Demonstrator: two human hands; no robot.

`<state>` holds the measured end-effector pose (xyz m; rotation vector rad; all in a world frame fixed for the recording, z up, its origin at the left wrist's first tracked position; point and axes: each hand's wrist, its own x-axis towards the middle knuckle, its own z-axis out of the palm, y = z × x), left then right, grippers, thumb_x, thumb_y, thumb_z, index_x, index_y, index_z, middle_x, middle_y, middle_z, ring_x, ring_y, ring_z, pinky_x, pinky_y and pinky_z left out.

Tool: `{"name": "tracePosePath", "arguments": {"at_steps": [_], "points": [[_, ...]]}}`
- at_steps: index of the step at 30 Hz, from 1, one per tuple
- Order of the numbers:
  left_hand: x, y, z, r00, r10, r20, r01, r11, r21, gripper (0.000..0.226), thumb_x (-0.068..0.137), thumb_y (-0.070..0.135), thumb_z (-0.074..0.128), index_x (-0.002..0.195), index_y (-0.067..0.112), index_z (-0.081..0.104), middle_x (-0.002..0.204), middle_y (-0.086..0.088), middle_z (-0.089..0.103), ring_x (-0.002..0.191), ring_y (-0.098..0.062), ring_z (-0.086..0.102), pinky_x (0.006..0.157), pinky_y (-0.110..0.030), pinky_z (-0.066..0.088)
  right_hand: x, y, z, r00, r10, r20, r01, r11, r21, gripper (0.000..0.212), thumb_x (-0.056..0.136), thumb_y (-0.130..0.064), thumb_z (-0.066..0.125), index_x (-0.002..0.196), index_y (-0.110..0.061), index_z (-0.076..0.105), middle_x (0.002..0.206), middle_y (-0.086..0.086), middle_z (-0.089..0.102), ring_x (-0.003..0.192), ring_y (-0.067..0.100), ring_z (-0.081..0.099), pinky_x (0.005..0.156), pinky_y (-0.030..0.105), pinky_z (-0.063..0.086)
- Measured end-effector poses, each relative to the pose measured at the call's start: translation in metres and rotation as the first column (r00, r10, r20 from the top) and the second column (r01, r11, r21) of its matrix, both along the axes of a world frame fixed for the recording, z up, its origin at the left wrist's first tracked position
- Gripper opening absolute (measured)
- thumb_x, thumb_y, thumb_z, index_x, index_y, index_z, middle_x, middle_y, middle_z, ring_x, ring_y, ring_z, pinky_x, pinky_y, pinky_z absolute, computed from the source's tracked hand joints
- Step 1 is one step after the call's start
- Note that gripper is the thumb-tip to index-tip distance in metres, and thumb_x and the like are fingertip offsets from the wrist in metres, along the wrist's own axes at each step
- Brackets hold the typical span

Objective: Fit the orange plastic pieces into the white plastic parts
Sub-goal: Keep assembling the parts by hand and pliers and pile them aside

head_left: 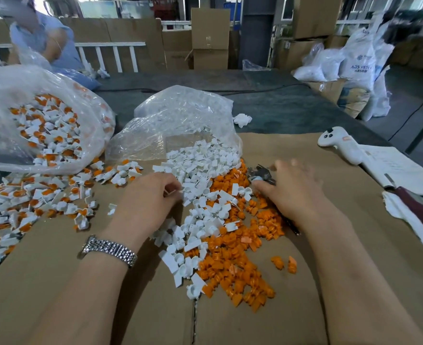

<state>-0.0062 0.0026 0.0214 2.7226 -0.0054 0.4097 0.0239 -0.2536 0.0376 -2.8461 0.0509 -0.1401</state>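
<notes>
White parts (200,170) and orange pieces (233,260) heaped on cardboard (56,275); left hand (150,195) pinches a white part, right hand (290,185) splayed, blurred.

Two clear plastic bags (180,120) lie open, with white parts (200,160) and orange pieces (233,260) heaped too many to count. Two orange pieces (285,263) sit apart. One white controller (340,144), one wristwatch (111,250).

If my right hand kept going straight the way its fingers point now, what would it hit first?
Probably nothing soon. The right hand has blurred fingers aiming up and slightly right across bare brown cardboard. The metal bunch sits left of that line and the white handheld device sits right of it, though depth is uncertain.
</notes>
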Motion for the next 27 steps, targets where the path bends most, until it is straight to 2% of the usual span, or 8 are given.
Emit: {"name": "tracePosePath", "arguments": {"at_steps": [4, 8, 11, 13, 14, 18, 22, 27], "points": [[-0.001, -0.001, 0.005, 0.993, 0.051, 0.106, -0.038, 0.992, -0.120, 0.012, 0.102, 0.026, 0.062, 0.107, 0.026, 0.073, 0.100, 0.010, 0.071, 0.069, 0.006, 0.052, 0.056, -0.011, 0.030, -0.005, 0.001, 0.008, 0.973, 0.213, 0.085, -0.213, 0.977, -0.003, 0.010, 0.093, -0.038, 0.067, 0.100, -0.032, 0.068, 0.098, -0.010, 0.056, 0.110, 0.020, 0.050, 0.092, 0.046, 0.045], [-0.003, -0.003, 0.007, 0.997, 0.046, 0.065, -0.014, 0.904, -0.428, 0.012, 0.102, 0.027, 0.062, 0.101, 0.031, 0.073, 0.073, 0.011, 0.071, 0.054, 0.002, 0.061, 0.050, -0.013, 0.038, -0.010, 0.006, 0.004, 0.962, 0.273, -0.024, -0.273, 0.952, -0.141, 0.009, 0.090, -0.040, 0.072, 0.097, -0.034, 0.074, 0.090, -0.013, 0.054, 0.111, 0.018, 0.043, 0.083, 0.039, 0.037], [-0.006, -0.002, 0.013, 0.998, 0.005, -0.065, -0.056, 0.554, -0.831, 0.012, 0.097, 0.018, 0.069, 0.102, 0.021, 0.079, 0.073, -0.003, 0.075, 0.057, -0.005, 0.064, 0.051, -0.017, 0.051, -0.011, 0.009, 0.005, 0.959, 0.284, -0.016, -0.283, 0.942, -0.180, 0.013, 0.091, -0.039, 0.070, 0.100, -0.030, 0.075, 0.103, -0.005, 0.063, 0.114, 0.022, 0.046, 0.087, 0.040, 0.043], [-0.007, -0.002, 0.019, 0.986, -0.103, -0.132, -0.105, 0.241, -0.965, 0.020, 0.084, 0.013, 0.077, 0.104, 0.010, 0.078, 0.083, -0.013, 0.077, 0.065, -0.014, 0.071, 0.056, -0.018, 0.057, -0.011, 0.011, 0.005, 0.955, 0.294, 0.026, -0.285, 0.943, -0.173, 0.015, 0.095, -0.039, 0.065, 0.103, -0.028, 0.072, 0.106, -0.003, 0.065, 0.111, 0.022, 0.050, 0.090, 0.041, 0.046], [-0.006, -0.003, 0.020, 0.978, -0.155, -0.140, -0.116, 0.157, -0.981, 0.030, 0.077, 0.010, 0.079, 0.106, 0.005, 0.077, 0.083, -0.014, 0.077, 0.067, -0.016, 0.072, 0.056, -0.019, 0.058, -0.011, 0.011, 0.006, 0.955, 0.290, 0.056, -0.282, 0.951, -0.124, 0.016, 0.096, -0.037, 0.063, 0.106, -0.026, 0.069, 0.107, -0.003, 0.065, 0.108, 0.021, 0.054, 0.089, 0.041, 0.048], [-0.006, -0.009, 0.021, 0.951, -0.288, -0.109, -0.079, 0.114, -0.990, 0.046, 0.071, 0.002, 0.076, 0.115, -0.003, 0.068, 0.086, -0.013, 0.077, 0.064, -0.015, 0.070, 0.053, -0.017, 0.055, -0.011, 0.013, 0.013, 0.939, 0.291, 0.185, -0.330, 0.912, 0.242, 0.012, 0.094, -0.032, 0.069, 0.103, -0.025, 0.066, 0.095, -0.009, 0.067, 0.087, 0.007, 0.063, 0.077, 0.025, 0.052], [-0.007, -0.011, 0.018, 0.906, -0.417, -0.066, -0.031, 0.089, -0.995, 0.032, 0.082, 0.006, 0.071, 0.113, -0.001, 0.069, 0.112, -0.020, 0.076, 0.084, -0.021, 0.077, 0.062, -0.021, 0.059, -0.018, 0.019, 0.018, 0.920, 0.313, 0.237, -0.393, 0.739, 0.548, 0.019, 0.083, -0.031, 0.081, 0.094, -0.023, 0.069, 0.084, -0.007, 0.071, 0.074, 0.004, 0.068, 0.073, 0.021, 0.058], [-0.010, -0.016, 0.016, 0.870, -0.490, -0.049, -0.047, 0.016, -0.999, 0.022, 0.084, 0.004, 0.071, 0.104, 0.005, 0.080, 0.108, -0.018, 0.077, 0.098, -0.026, 0.077, 0.068, -0.020, 0.060, -0.025, 0.023, 0.024, 0.861, 0.420, 0.288, -0.503, 0.610, 0.613, 0.011, 0.092, -0.017, 0.072, 0.101, -0.021, 0.074, 0.092, -0.009, 0.075, 0.088, 0.004, 0.071, 0.087, 0.025, 0.058]]}}
